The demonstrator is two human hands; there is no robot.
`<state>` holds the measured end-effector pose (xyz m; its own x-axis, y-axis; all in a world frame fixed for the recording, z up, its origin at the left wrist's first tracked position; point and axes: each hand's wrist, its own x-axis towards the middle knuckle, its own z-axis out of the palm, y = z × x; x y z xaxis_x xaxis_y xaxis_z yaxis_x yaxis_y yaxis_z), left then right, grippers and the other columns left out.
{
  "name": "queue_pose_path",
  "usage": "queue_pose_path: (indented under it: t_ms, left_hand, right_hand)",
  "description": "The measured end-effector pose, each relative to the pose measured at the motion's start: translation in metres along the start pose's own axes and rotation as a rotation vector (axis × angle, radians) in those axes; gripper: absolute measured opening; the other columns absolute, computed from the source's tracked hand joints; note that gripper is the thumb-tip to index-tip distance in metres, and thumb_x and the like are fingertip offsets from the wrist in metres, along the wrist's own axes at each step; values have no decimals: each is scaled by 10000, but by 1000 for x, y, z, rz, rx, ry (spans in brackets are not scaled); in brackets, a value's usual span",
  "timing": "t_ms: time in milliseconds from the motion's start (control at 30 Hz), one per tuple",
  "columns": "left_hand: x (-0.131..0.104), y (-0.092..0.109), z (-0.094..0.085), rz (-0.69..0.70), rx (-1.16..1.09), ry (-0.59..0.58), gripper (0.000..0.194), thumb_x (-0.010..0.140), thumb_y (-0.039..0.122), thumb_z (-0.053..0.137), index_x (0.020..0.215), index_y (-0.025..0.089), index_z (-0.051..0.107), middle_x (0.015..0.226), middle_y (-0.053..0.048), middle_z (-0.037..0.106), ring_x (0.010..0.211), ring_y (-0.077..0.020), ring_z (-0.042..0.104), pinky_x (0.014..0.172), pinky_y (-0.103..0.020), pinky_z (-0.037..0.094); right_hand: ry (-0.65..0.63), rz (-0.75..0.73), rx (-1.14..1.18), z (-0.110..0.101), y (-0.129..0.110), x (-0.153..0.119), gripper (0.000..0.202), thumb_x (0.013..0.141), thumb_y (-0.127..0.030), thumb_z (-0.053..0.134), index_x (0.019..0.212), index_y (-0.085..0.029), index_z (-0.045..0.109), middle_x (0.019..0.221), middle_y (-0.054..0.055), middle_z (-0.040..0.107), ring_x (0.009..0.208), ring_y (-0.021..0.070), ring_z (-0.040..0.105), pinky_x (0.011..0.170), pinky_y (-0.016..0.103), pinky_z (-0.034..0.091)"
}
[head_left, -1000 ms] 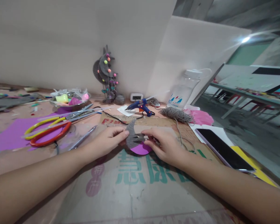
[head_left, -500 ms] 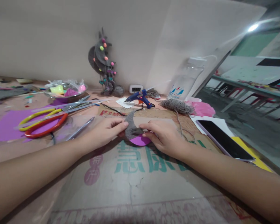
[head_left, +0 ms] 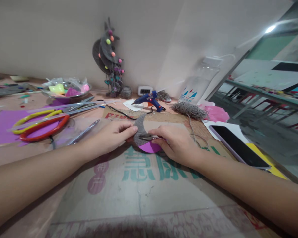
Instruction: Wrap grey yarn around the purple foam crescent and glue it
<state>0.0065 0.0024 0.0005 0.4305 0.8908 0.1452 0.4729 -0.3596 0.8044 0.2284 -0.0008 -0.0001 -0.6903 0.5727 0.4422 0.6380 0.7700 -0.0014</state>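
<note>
A crescent wrapped in grey yarn (head_left: 140, 129), with purple card (head_left: 151, 147) showing at its lower right, lies in front of me on the cardboard. Its left edge is pinched between the thumb and fingers of my left hand (head_left: 123, 132). My right hand (head_left: 172, 140) closes on a small metal tool with two thin prongs (head_left: 147, 136), whose tip rests at the yarn on the crescent's lower part. The fingers hide most of the tool, so its exact kind is unclear.
Behind the crescent sit a blue glue gun (head_left: 150, 99) and a small clock (head_left: 145, 90). Scissors (head_left: 42, 127), a pen (head_left: 83, 132) and a bowl (head_left: 67, 98) are at left. Grey yarn (head_left: 190, 110), a bottle (head_left: 198, 82) and a phone (head_left: 239, 145) are at right.
The view has shifted slightly, moving most of the background upward. The metal tool in my right hand shows more clearly over the yarn. Both hands keep nearly the same place.
</note>
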Motion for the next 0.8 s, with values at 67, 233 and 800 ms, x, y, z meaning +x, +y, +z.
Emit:
queue_pose_path:
  t_ms: [67,233,800]
  left_hand:
    - [0,-1,0,7,6,-3,328,881,328,410,613,166,506,617,29,504,611,-112,477,581,-207,352]
    - [-1,-4,0,24,16,-7,337,892,333,400,617,166,500,619,31,493,607,-109,463,580,-212,339]
    - [-1,-2,-2,29,-58,-54,307,881,321,407,630,164,490,625,35,475,595,-104,439,562,-220,326]
  right_hand:
    - [1,-5,12,0,1,0,191,912,-237,450,1019,-176,595,824,40,665,738,154,602,639,254,413]
    - [11,-6,54,0,0,0,187,902,-225,462,1006,-161,603,835,49,677,758,162,617,653,257,425]
    - [37,-115,-29,2,-1,2,223,924,-216,414,959,-139,621,724,35,625,631,138,531,568,240,356]
